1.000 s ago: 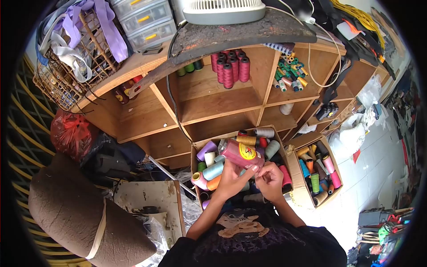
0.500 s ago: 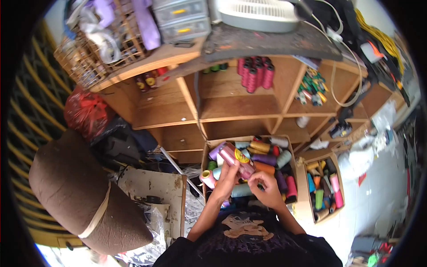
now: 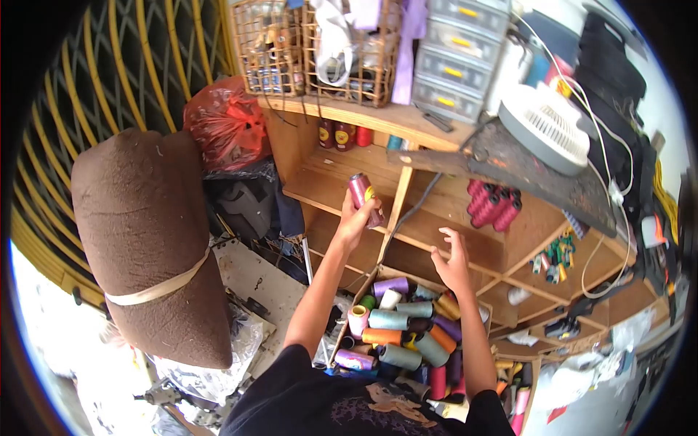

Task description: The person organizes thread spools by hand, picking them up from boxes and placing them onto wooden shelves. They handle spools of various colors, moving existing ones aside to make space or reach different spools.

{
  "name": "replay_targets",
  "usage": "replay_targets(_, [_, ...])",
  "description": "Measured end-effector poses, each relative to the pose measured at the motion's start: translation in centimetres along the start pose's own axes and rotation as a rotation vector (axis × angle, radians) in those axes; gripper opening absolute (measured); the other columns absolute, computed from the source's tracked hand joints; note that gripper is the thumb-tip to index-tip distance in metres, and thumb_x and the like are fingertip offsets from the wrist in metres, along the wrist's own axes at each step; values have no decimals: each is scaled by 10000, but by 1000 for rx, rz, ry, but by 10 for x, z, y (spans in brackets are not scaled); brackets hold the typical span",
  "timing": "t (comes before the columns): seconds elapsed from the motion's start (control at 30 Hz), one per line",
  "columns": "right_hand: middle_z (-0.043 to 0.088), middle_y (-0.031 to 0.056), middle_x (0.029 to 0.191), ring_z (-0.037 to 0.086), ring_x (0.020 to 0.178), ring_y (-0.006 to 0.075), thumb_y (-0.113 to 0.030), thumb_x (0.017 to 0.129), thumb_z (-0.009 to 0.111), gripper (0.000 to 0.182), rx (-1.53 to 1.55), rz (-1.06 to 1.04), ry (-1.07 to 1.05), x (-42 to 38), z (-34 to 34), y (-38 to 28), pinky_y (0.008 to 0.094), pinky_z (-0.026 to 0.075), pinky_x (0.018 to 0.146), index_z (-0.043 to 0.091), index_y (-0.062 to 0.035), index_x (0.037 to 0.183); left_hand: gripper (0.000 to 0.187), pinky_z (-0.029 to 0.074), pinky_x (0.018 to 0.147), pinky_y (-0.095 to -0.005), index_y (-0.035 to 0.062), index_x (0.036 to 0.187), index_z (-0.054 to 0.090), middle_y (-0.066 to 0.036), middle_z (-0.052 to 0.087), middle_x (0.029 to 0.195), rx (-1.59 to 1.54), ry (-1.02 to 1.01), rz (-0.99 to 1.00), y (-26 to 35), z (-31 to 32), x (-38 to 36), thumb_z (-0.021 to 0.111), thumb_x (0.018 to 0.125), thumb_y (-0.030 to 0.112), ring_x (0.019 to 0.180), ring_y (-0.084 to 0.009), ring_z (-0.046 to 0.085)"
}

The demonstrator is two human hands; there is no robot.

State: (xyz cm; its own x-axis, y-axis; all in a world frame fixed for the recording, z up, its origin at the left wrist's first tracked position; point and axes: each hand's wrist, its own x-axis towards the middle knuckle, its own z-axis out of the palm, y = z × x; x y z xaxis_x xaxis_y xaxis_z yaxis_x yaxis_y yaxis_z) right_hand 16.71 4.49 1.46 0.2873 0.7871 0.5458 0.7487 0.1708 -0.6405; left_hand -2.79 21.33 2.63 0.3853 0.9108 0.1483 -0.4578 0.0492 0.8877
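My left hand (image 3: 353,222) is wrapped round a maroon-pink thread spool (image 3: 359,187) with a yellow label, raised before the left shelf compartment. My right hand (image 3: 455,263) hangs open over the box, fingers apart and holding nothing. Below both hands, thread spools (image 3: 390,320) in several colours, among them teal, orange, purple and green, lie heaped in a cardboard box. Maroon spools with similar yellow labels (image 3: 344,136) stand at the back of the upper left compartment, beside a red one (image 3: 364,136).
The wooden shelf (image 3: 422,251) also holds pink spools (image 3: 494,206) and small green-and-white spools (image 3: 556,256). On top sit a wire basket (image 3: 349,65), plastic drawers (image 3: 454,69) and a fan (image 3: 545,127). A strapped brown roll (image 3: 149,247) and red bag (image 3: 227,123) are at left.
My view has turned left. My left hand has carried the spool up and away toward the left shelf compartment. The right hand has come apart from it and opened.
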Motion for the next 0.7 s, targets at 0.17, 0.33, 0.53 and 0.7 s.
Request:
replay_targets(0.17, [548,161,1162,478,1142,369,-356,872,590,373,-273,94,-75,45,57,40,537,339,957,542,-99,1138,443,539,690,-330,19,1121,507,-86,639,913,174,19,77,-11,-10,93,752,767,125,784,-164,637])
replay_targets(0.33, [558,136,1162,492,1097,323,-334,829,560,349,-748,-3,65,46,82,41,501,339,937,575,-90,1078,664,528,790,-352,20,1179,532,-116,672,966,538,210,326,-62,-39,210,867,636,203,844,-229,654])
replay_targets(0.53, [547,139,1184,489,1104,328,-318,822,556,368,-777,22,10,46,84,46,503,339,944,607,-67,1086,587,523,784,-360,58,1171,543,-137,687,987,571,278,457,-120,-59,308,822,667,167,910,-268,676])
replay_targets(0.7, [548,149,1188,482,1113,333,-319,850,539,384,-816,3,-6,46,82,43,498,342,935,568,-102,1164,594,472,906,-417,53,1240,477,-198,566,1200,498,350,446,-153,-79,346,750,714,99,1103,-391,549])
